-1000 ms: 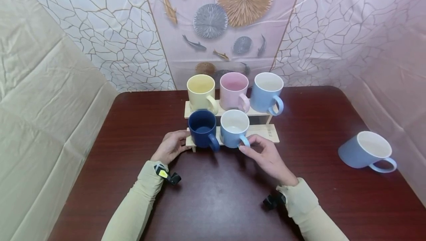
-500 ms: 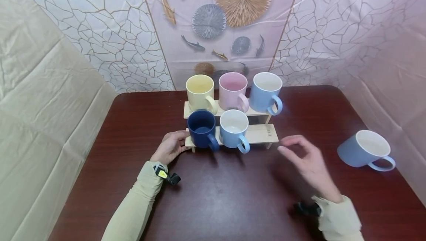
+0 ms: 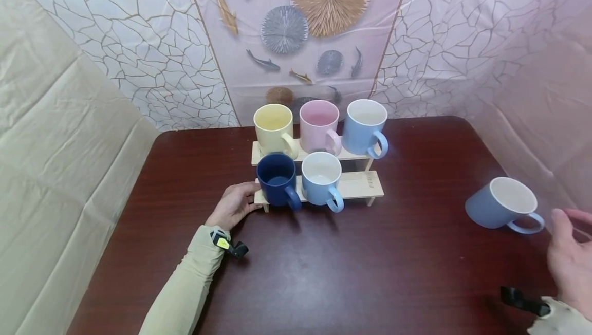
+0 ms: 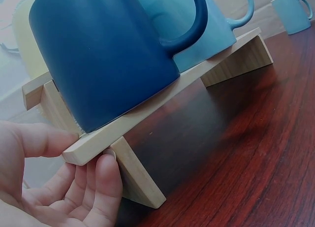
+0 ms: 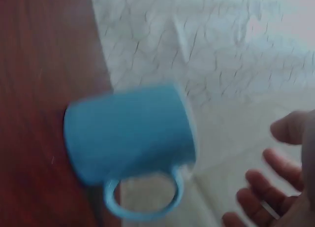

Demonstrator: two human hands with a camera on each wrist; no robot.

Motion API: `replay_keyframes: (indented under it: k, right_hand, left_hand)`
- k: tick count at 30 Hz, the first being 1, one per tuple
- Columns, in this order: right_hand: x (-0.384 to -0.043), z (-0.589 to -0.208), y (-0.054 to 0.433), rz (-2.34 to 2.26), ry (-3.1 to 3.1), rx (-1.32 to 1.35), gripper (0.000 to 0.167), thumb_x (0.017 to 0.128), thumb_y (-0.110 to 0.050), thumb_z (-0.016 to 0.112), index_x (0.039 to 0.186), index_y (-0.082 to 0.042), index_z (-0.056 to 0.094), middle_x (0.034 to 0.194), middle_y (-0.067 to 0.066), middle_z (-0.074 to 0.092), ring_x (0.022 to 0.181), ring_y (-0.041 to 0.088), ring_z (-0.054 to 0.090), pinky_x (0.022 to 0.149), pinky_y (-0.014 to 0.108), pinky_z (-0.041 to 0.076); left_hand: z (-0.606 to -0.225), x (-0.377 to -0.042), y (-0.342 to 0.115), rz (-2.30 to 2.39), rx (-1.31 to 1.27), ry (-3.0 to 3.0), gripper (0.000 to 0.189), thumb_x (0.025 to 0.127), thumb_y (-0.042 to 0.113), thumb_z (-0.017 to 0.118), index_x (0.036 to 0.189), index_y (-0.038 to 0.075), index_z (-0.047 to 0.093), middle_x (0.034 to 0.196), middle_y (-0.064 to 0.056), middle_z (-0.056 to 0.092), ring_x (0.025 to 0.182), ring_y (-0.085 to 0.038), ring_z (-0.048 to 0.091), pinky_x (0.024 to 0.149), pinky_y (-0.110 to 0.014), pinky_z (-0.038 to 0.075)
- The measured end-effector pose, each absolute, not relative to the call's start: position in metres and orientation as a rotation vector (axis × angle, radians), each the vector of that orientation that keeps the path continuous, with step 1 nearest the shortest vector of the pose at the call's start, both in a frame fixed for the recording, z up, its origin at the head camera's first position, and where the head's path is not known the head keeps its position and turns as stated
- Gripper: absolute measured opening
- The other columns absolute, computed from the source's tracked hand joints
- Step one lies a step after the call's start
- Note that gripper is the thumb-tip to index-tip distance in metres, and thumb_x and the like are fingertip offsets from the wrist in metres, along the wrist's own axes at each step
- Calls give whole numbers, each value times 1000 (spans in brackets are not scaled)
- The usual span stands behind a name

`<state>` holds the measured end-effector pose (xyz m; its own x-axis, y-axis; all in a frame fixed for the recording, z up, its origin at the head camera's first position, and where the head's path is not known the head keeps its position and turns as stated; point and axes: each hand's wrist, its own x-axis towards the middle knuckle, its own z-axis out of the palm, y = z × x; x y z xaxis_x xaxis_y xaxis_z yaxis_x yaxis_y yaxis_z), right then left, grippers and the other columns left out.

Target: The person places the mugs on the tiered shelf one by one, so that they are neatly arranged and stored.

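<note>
With thumb on top and fingers underneath, my left hand (image 3: 232, 206) pinches the left end of the lower board of a two-tier wooden rack (image 3: 358, 185). Beside that hand, a navy mug (image 3: 272, 186) stands on the lower board, with a light blue mug (image 3: 316, 191) to its right. On the upper board are a yellow mug (image 3: 272, 137), a pink mug (image 3: 316, 134) and another light blue mug (image 3: 358, 134). At the far right my right hand (image 3: 571, 263) is just beyond the handle of a separate blue mug (image 5: 130, 133), fingers loosely bent and touching nothing.
The separate blue mug stands upright on the dark red wooden table (image 3: 393, 253), near its right edge. A patterned cloth (image 3: 333, 57) hangs behind the table, and cloth walls rise on both sides. Bare board shows at the lower tier's right end.
My right hand has left the lower light blue mug's handle and swept right to the separate blue mug. My left hand keeps its hold on the rack. The view has shifted slightly.
</note>
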<state>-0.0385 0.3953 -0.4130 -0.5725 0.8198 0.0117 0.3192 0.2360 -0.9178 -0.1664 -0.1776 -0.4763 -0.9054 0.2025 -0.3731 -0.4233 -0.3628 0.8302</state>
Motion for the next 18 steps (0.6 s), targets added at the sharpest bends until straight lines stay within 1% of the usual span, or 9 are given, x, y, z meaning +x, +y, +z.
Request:
replay_keyframes:
  k: [3,5,6,8,10,13,15,17,18]
  right_hand:
    - [-39,-425,412,1291,-2087,-1103,18,96,-33,55,104,-49,50,91,-29,41,80,-11,37,78,14,27]
    - [-41,-432,419,1301,-2158,-1111,18,98,-35,52,108,-49,48,97,-29,39,93,-9,41,86,15,28]
    - [-41,-434,423,1292,-2217,-1119,18,98,-37,50,111,-48,46,99,-27,40,94,-8,41,87,16,29]
    - [-42,-438,429,1283,-2331,-1126,27,99,-40,47,126,-41,47,105,-16,44,104,4,44,88,19,30]
    - [-41,-442,433,1271,-2395,-1114,39,100,-43,44,138,-33,43,103,-16,45,103,4,44,86,18,32]
    - [-44,-458,449,1346,-2367,-1042,31,101,-39,45,132,-32,47,89,-19,51,87,-2,47,73,11,34]
    - [-46,-470,460,1403,-2317,-988,15,102,-37,46,116,-40,47,80,-29,46,76,-10,42,64,9,34]
    - [-47,-475,465,1451,-2300,-931,8,102,-34,46,104,-42,45,74,-30,49,72,-10,45,59,8,35]
    - [-47,-476,466,1452,-2317,-904,8,102,-34,46,102,-43,46,73,-30,50,70,-11,46,58,8,35]
  left_hand:
    - [-477,-167,-178,2301,-287,1490,15,96,2,53,106,-1,64,100,-11,68,88,-22,66,72,-33,55]
    - [-477,-167,-178,2303,-290,1488,15,96,2,53,106,-1,64,99,-11,68,87,-22,66,72,-33,55]
    - [-477,-167,-178,2303,-290,1489,15,96,2,53,106,-2,63,99,-10,68,88,-22,66,72,-33,55]
    - [-477,-167,-178,2301,-296,1491,15,96,2,53,107,-2,63,99,-10,68,88,-22,66,72,-33,55]
    - [-477,-166,-178,2297,-299,1495,16,96,2,53,110,-3,61,100,-10,68,89,-22,65,73,-33,55]
    - [-476,-167,-178,2289,-300,1500,20,97,2,52,115,-6,58,100,-10,68,89,-22,65,74,-33,55]
    - [-476,-167,-177,2287,-301,1504,21,97,2,52,116,-6,57,100,-10,68,89,-22,65,74,-33,55]
    - [-477,-167,-178,2287,-309,1506,21,97,2,52,116,-6,58,101,-11,68,89,-22,66,74,-33,55]
    - [-477,-168,-178,2286,-308,1506,21,97,2,52,115,-6,59,101,-11,68,89,-22,66,74,-33,55]
